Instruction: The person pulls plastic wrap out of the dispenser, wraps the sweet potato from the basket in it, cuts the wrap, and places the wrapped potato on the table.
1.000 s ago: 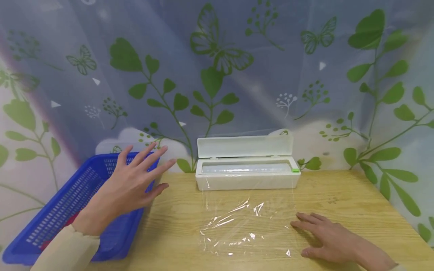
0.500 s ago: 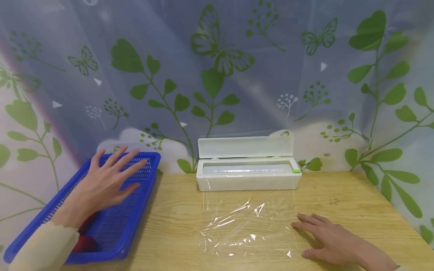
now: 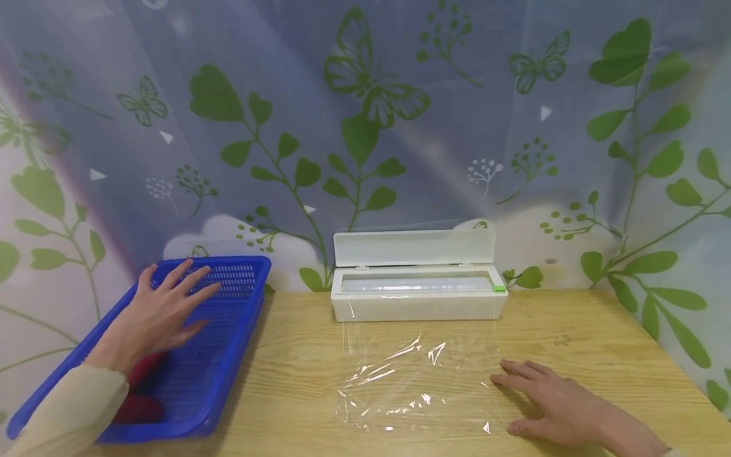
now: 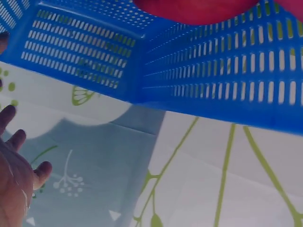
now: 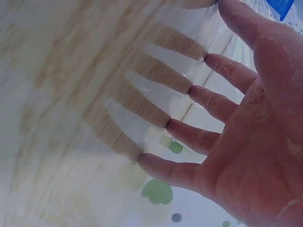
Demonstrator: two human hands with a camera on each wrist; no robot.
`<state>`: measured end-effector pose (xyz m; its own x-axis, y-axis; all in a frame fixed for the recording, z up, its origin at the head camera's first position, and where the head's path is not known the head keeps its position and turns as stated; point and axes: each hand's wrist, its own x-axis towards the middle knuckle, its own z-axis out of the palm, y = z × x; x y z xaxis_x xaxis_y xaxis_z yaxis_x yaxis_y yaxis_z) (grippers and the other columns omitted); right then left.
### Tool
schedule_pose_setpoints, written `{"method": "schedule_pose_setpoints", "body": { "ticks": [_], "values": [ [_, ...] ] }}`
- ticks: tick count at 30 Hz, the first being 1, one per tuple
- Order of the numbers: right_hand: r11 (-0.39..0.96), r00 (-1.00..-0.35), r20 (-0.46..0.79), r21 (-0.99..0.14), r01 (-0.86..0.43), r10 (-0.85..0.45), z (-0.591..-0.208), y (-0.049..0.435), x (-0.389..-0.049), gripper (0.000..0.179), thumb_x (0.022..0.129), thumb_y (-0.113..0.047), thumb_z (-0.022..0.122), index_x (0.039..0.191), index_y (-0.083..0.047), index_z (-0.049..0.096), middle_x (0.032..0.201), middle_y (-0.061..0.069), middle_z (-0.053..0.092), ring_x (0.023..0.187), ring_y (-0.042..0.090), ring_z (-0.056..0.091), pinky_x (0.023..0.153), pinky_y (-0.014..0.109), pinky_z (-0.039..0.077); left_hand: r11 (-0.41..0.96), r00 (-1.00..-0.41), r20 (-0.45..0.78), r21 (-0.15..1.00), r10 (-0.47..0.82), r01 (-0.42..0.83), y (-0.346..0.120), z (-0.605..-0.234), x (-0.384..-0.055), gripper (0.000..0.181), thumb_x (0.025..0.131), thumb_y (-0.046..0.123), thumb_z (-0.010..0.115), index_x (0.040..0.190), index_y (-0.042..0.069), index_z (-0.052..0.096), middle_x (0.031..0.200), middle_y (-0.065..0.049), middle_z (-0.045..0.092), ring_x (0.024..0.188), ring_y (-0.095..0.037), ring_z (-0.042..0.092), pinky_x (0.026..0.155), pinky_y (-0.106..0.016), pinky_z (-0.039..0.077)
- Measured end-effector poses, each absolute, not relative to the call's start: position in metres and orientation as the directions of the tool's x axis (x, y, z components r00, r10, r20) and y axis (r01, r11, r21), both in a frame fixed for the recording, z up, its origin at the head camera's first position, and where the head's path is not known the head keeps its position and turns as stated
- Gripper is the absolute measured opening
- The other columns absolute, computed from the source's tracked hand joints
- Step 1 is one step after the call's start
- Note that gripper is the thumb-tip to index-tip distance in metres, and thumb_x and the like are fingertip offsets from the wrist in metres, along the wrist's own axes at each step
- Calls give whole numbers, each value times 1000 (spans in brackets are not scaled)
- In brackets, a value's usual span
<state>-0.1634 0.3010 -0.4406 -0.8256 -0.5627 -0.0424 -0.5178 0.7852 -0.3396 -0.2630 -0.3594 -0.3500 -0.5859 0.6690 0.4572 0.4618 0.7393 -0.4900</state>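
Observation:
My left hand hovers over the blue plastic basket, fingers spread and holding nothing. Inside the basket, partly hidden under the wrist and sleeve, lie smooth red rounded things; the left wrist view shows one red thing at its top edge. A sheet of clear cling film is drawn out over the table from a white dispenser box with a raised lid. At the film's right edge my right hand rests its fingertips on the table, and the right wrist view shows its fingers spread.
A wooden table carries everything. Behind it hangs a curtain with green leaves and butterflies. A small green piece sits at the right end of the dispenser box.
My left hand has moved left and slightly down over the basket, bringing more of the red things into sight. The right hand, film and box have stayed in place.

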Motion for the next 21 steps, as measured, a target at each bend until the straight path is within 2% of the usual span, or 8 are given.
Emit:
{"method": "schedule_pose_setpoints", "body": {
  "ticks": [2, 4, 5, 7, 12, 16, 21],
  "values": [
    [787, -826, -47, -338, -516, -562, -440, 300, -164, 74, 89, -61, 67, 148, -18, 53, 154, 23, 48, 133, 60, 44, 82, 77, 48, 743, -602, 445, -489, 663, 457, -366, -352, -264, 67, 95, 67, 39, 127, 15, 68, 133, -19, 65, 130, -45, 52, 92, -81, 39],
    [788, -826, -52, -341, -513, -561, -440, 300, -165, 74, 89, -61, 67, 148, -18, 53, 154, 23, 47, 134, 60, 44, 82, 77, 48, 738, -612, 428, -498, 666, 455, -372, -353, -264, 62, 82, 58, 60, 125, 15, 70, 129, -20, 67, 128, -46, 54, 93, -81, 38],
    [789, -827, -57, -342, -510, -559, -440, 300, -165, 74, 90, -60, 68, 148, -18, 53, 154, 23, 47, 134, 60, 44, 83, 77, 48, 733, -615, 416, -506, 670, 455, -374, -353, -263, 63, 74, 53, 67, 124, 14, 70, 127, -20, 67, 127, -46, 54, 92, -81, 39],
    [787, -824, -58, -343, -513, -563, -440, 300, -165, 73, 90, -58, 68, 148, -18, 52, 154, 24, 47, 133, 61, 44, 81, 78, 48, 726, -638, 386, -531, 667, 438, -378, -354, -261, 65, 68, 50, 77, 122, 15, 71, 125, -20, 68, 125, -46, 55, 91, -81, 40],
    [776, -818, -41, -346, -527, -574, -441, 300, -165, 73, 90, -57, 69, 148, -16, 52, 153, 26, 47, 132, 62, 44, 78, 78, 48, 731, -731, 297, -564, 614, 384, -385, -357, -247, 69, 62, 49, 88, 121, 17, 72, 125, -20, 68, 124, -48, 57, 88, -80, 43],
    [783, -822, -47, -340, -522, -568, -442, 300, -165, 74, 90, -59, 68, 149, -16, 52, 154, 25, 47, 133, 60, 44, 80, 77, 49, 754, -801, 241, -557, 549, 349, -388, -360, -234, 72, 60, 53, 89, 120, 17, 72, 126, -20, 68, 123, -49, 57, 86, -79, 44],
    [786, -822, -62, -342, -515, -566, -442, 300, -165, 74, 90, -60, 67, 149, -18, 52, 155, 24, 46, 134, 60, 44, 81, 76, 49, 769, -846, 200, -554, 495, 319, -394, -364, -222, 76, 57, 57, 89, 119, 16, 73, 124, -20, 68, 119, -49, 59, 83, -77, 45]
  ]
}}
